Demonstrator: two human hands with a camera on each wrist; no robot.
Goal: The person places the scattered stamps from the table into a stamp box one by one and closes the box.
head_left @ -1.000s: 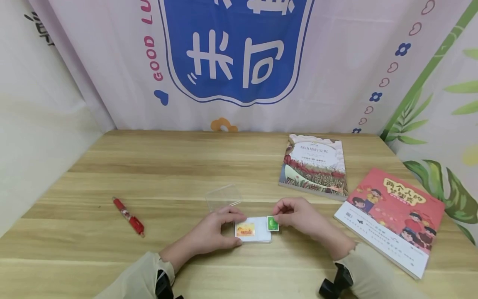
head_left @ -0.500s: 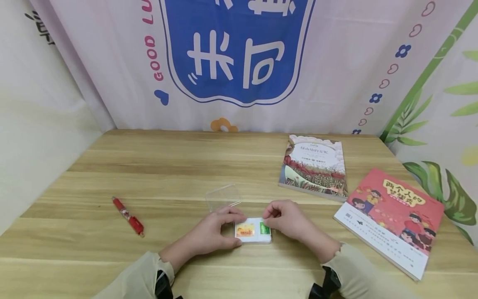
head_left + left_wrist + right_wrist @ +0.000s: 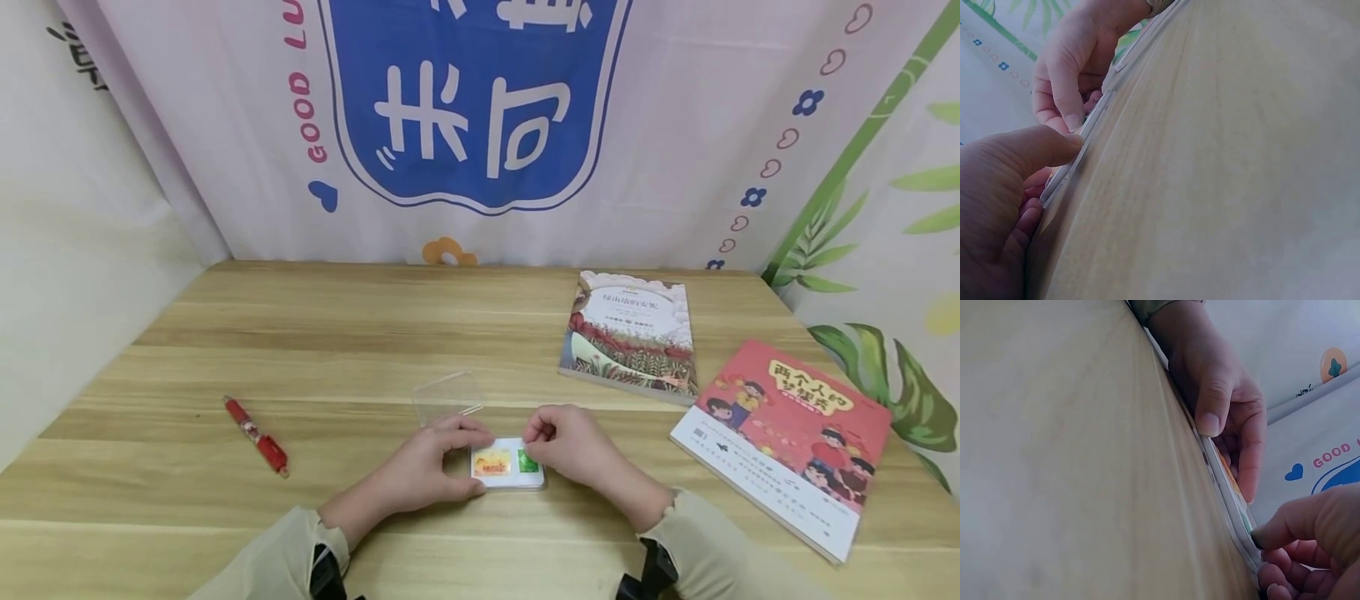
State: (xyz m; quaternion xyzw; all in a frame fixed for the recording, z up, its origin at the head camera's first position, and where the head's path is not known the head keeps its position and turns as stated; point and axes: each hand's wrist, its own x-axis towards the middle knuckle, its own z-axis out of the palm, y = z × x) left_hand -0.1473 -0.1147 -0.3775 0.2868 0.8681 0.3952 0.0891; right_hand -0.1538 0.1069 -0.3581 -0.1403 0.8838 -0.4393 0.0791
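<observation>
A small white rectangular case (image 3: 505, 482) lies flat on the table in the head view, with an orange-yellow sticker (image 3: 492, 462) on its left part. My left hand (image 3: 420, 467) grips the case's left end between thumb and fingers. At the right end, my right hand (image 3: 573, 442) pinches a small green stamp-like piece (image 3: 528, 461) against the white surface, its fingertips covering the upper right corner. In the right wrist view the right thumb presses at the edge of the case (image 3: 1227, 497); the left thumb rests on its near side.
A clear plastic lid (image 3: 448, 396) lies just behind the left hand. A red pen (image 3: 256, 436) is on the left of the table (image 3: 337, 333). Two books, one with a floral cover (image 3: 630, 333) and one red and white (image 3: 787, 442), lie on the right.
The right hand has moved left with the green piece, from beyond the case's right edge to over its right part. The left hand has stayed at the left end.
</observation>
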